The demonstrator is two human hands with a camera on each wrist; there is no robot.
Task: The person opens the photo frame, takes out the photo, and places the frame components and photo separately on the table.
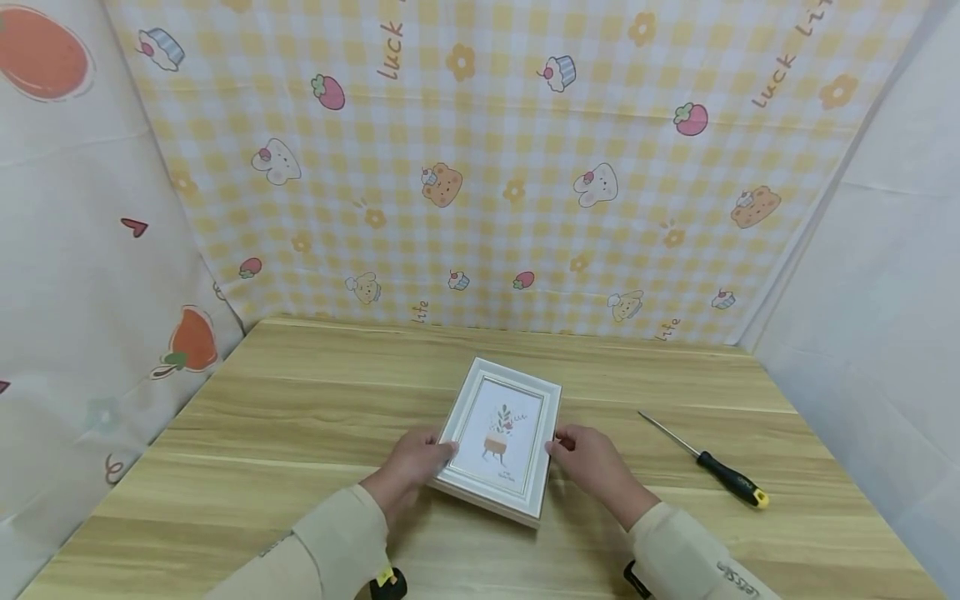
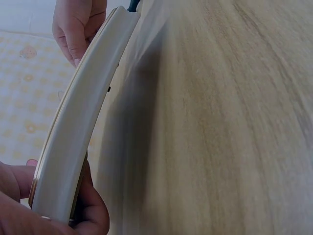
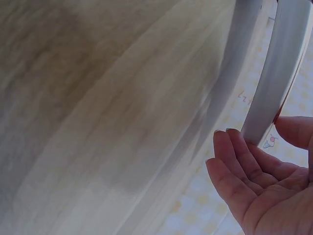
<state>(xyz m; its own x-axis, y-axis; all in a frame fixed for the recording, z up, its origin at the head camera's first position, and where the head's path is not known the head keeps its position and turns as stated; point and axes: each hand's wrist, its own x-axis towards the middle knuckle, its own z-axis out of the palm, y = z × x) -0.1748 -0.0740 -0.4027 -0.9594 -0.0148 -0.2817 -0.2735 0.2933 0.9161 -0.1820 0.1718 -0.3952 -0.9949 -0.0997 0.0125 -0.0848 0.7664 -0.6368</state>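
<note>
A white picture frame [image 1: 498,440] is held face up and slightly turned, raised a little off the table. Its print shows a plant in a brown pot on legs. On its left edge my left hand [image 1: 417,461] grips it, thumb on the front and fingers curled beneath, as the left wrist view shows. At the opposite edge my right hand [image 1: 592,463] has its thumb over the front and the index finger against the side. The other fingers of that right hand [image 3: 264,191] are spread loosely off the frame's side [image 3: 274,78].
To the right on the wooden table [image 1: 315,400] lies a screwdriver [image 1: 723,475] with a black and yellow handle, its tip pointing away to the left. A yellow checked cloth [image 1: 480,233] hangs behind the table, with white cloths at both sides.
</note>
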